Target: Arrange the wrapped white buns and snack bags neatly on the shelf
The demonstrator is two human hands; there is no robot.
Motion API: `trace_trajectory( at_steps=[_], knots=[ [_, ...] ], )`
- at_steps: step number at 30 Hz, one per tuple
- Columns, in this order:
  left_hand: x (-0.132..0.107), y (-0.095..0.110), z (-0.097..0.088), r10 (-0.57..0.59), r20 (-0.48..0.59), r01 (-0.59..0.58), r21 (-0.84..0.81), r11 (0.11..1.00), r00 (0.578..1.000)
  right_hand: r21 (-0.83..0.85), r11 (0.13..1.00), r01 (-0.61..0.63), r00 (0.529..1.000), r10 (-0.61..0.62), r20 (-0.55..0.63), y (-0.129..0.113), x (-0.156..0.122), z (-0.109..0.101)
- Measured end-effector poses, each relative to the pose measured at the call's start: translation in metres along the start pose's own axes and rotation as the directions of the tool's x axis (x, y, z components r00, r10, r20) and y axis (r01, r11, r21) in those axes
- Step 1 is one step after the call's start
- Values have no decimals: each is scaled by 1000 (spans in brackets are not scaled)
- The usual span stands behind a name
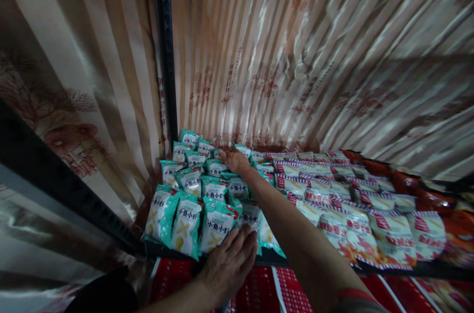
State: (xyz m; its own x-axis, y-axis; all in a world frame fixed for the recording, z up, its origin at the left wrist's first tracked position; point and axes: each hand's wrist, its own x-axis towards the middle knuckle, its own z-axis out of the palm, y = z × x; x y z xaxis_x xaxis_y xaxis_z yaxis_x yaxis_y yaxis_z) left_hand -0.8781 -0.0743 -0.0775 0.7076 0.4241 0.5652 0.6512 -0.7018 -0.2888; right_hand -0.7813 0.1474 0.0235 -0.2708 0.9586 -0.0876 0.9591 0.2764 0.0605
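Hands, two, bare.

Left hand (229, 264): at the shelf front, fingers extended and close together, palm toward the goods; open, not closed round anything. Its fingertips lie against the lower front of the teal bags, at the front row.

Right hand (235, 161): reached over the front rows to the back of the same group, fingers pointing left, among the rear bags. Fingers partly extended; cannot tell whether they grip a bag or only rest on one. The forearm crosses above the stock; a reddish cuff (357, 295) shows at its lower end.

Teal bags (218, 219): white and teal, dark lettering, standing in rows at the left end of the shelf (437, 272). Front row upright, leaning slightly back; rear ones less regular, some tilted.

Striped bags (392, 236): pale, red lettering, striped top edges, in several rows just right of the teal bags.

Orange bags (459, 234): at the far right, beside the striped ones; blurred, markings unreadable.

Red packs (255, 288): below the shelf edge, patterned with white, partly hidden by the left hand and right forearm.

Post (165, 46): dark, at the rear left corner.

Beam (55, 175): dark, slanting at left.

Curtain (237, 46): pleated, beige, printed in red, behind the stock.
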Motion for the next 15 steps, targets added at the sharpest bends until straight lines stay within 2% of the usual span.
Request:
trace_trajectory(
  at_steps=[4, 7, 9, 12, 14, 15],
  knots=[
    [0, 1, 2, 2, -7, -2, -15, 1000, 1000, 17, 1000, 9, 999, -9, -32, 2, -3, -3],
    [0, 1, 3, -2, -16, 2, -11, 1000, 1000, 61, 996, -60, 992, 67, -112, 4, -5, -9],
    [0, 1, 2, -11, -23, 11, -5, 1000, 1000, 96, 988, -123, 967, 141, -213, 9, -6, -13],
    [0, 1, 0, -10, -9, 10, 4, 1000, 1000, 175, 944, -279, 894, 321, -311, 29, -8, -18],
    [1, 0, -1, -9, -5, 9, 10, 1000, 1000, 224, 902, -369, 863, 422, -279, 46, -9, -17],
    [1, 0, -2, -7, -8, 7, 12, 1000, 1000, 231, 901, -368, 869, 421, -259, 54, -9, -16]
  ],
)
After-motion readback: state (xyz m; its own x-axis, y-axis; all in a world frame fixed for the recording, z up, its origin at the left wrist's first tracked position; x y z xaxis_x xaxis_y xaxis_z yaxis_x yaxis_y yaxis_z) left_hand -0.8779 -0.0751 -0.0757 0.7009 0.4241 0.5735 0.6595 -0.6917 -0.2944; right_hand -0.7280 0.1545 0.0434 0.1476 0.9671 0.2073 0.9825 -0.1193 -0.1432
